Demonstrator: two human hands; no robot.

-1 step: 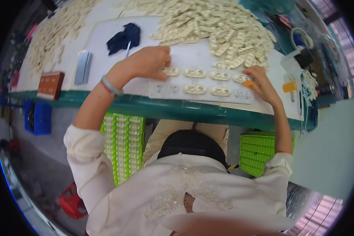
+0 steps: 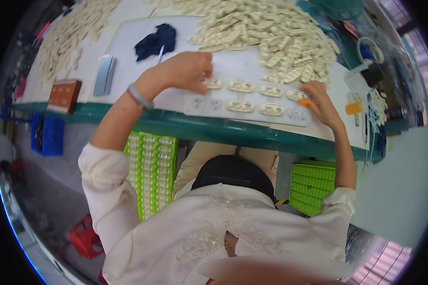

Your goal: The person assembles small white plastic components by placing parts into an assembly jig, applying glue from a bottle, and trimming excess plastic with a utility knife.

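Observation:
On the table in front of me lies a flat whitish tray (image 2: 173, 107) with shallow slots. Cream oblong pieces (image 2: 241, 87) fill several slots in its two rows, while both end slots of the near row hold none. At the left end of the far row, my left hand (image 2: 188, 71) has thumb and fingers around the end of a cream piece (image 2: 215, 84). My right hand (image 2: 322, 105) closes on another cream piece (image 2: 295, 95) at that row's right end. Something orange (image 2: 306, 102) covers one of its fingertips.
Heaped cream pieces (image 2: 271, 31) rise behind the tray, with another spread (image 2: 71, 40) at far left. A dark blue cloth (image 2: 156, 42), a grey-blue block (image 2: 104, 75) and a brown box (image 2: 64, 96) lie left. Green trays (image 2: 152, 175) stand below the table edge.
The whole picture has shifted slightly to the right. Both hands keep their places at the ends of the tray's far row.

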